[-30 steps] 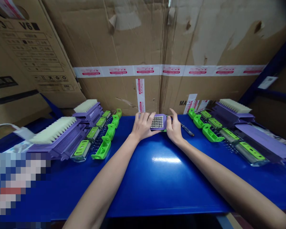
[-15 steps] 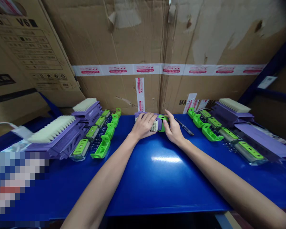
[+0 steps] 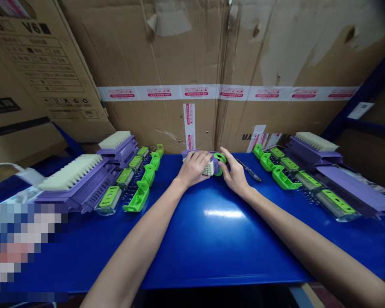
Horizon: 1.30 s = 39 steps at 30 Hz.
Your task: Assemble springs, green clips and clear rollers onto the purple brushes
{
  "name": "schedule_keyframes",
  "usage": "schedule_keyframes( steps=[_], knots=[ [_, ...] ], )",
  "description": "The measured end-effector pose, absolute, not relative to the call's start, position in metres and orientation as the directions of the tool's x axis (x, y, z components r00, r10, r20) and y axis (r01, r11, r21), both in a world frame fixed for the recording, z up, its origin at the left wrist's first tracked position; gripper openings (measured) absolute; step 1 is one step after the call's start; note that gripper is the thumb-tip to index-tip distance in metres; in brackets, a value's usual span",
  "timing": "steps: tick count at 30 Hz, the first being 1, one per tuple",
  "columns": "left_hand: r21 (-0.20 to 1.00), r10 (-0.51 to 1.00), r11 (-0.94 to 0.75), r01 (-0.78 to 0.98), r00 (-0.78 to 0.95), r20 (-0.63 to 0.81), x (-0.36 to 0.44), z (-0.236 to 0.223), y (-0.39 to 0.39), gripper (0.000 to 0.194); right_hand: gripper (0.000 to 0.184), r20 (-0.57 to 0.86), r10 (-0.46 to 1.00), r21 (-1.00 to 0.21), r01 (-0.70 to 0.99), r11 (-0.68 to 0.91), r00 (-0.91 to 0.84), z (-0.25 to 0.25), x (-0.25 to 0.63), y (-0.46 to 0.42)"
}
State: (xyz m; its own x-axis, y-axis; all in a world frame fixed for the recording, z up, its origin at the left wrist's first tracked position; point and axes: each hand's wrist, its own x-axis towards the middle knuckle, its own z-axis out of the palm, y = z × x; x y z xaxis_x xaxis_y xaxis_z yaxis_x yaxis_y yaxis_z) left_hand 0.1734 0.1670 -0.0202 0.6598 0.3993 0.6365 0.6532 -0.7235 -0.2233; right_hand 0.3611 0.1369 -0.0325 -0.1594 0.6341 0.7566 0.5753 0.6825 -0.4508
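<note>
Near the back of the blue table, my left hand (image 3: 194,169) is wrapped over a purple brush body (image 3: 216,166) that lies on its side. White bristles (image 3: 208,169) show beneath its fingers. A green plastic cap (image 3: 220,157) sits at the brush's right end. My right hand (image 3: 235,174) is curved round that cap, thumb against it and index finger stretched above. The palm sides of both hands are hidden. Just right of the right hand lies a slim dark tool (image 3: 249,170), its kind unclear.
On the left stand purple brushes with white bristles (image 3: 71,172), beside clear-bodied parts with green tops (image 3: 124,177) and green brackets (image 3: 137,197). Similar green brackets (image 3: 284,179), green-topped parts (image 3: 336,202) and purple bodies (image 3: 311,149) lie right. Cardboard (image 3: 160,55) walls the back of the blue table (image 3: 192,252).
The green cap has turned or tilted slightly against the purple body under my right hand. My left hand stays in place on the brush.
</note>
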Motion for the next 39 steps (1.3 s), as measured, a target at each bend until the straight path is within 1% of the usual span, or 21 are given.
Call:
schedule_keyframes(
  steps=[5, 7, 10, 12, 21, 25, 29, 32, 34, 36, 37, 39],
  knots=[
    [-0.235, 0.402, -0.726, 0.646, 0.676, 0.618, 0.175, -0.020, 0.167, 0.056, 0.047, 0.751, 0.635, -0.442, 0.578, 0.686, -0.180, -0.031, 0.363, 0.137],
    [-0.233, 0.403, -0.723, 0.650, 0.671, 0.622, 0.176, -0.020, 0.167, 0.056, 0.051, 0.743, 0.654, -0.482, 0.563, 0.671, -0.143, -0.030, 0.363, 0.137],
    [-0.247, 0.369, -0.737, 0.629, 0.680, 0.633, 0.176, -0.020, 0.167, 0.056, 0.060, 0.690, 0.721, -0.591, 0.523, 0.614, -0.065, -0.030, 0.363, 0.138],
    [-0.252, 0.351, -0.747, 0.615, 0.686, 0.637, 0.177, -0.021, 0.167, 0.054, 0.062, 0.657, 0.753, -0.644, 0.494, 0.584, -0.033, -0.030, 0.363, 0.140],
    [-0.229, 0.351, -0.737, 0.636, 0.649, 0.675, 0.179, -0.021, 0.169, 0.049, 0.064, 0.631, 0.776, -0.695, 0.451, 0.560, 0.010, -0.033, 0.361, 0.145],
    [-0.220, 0.363, -0.739, 0.636, 0.652, 0.665, 0.179, -0.022, 0.168, 0.051, 0.066, 0.615, 0.788, -0.713, 0.446, 0.541, 0.028, -0.032, 0.359, 0.144],
    [-0.234, 0.378, -0.702, 0.673, 0.630, 0.678, 0.177, -0.023, 0.167, 0.063, 0.065, 0.591, 0.802, -0.752, 0.418, 0.509, 0.086, -0.029, 0.358, 0.144],
    [-0.161, 0.428, -0.658, 0.735, 0.542, 0.724, 0.175, -0.025, 0.167, 0.072, 0.066, 0.504, 0.847, -0.833, 0.353, 0.426, 0.169, -0.029, 0.359, 0.147],
    [-0.089, 0.475, -0.645, 0.759, 0.489, 0.731, 0.174, -0.026, 0.167, 0.076, 0.069, 0.400, 0.891, -0.898, 0.288, 0.333, 0.216, -0.031, 0.361, 0.151],
    [-0.029, 0.521, -0.644, 0.765, 0.466, 0.715, 0.174, -0.026, 0.168, 0.076, 0.069, 0.305, 0.924, -0.935, 0.256, 0.244, 0.232, -0.034, 0.363, 0.156],
    [-0.011, 0.536, -0.647, 0.763, 0.464, 0.705, 0.174, -0.027, 0.168, 0.076, 0.066, 0.275, 0.932, -0.940, 0.271, 0.209, 0.235, -0.035, 0.364, 0.158],
    [0.013, 0.554, -0.652, 0.758, 0.464, 0.691, 0.174, -0.027, 0.169, 0.075, 0.057, 0.273, 0.931, -0.917, 0.357, 0.177, 0.241, -0.037, 0.365, 0.161]
  ],
)
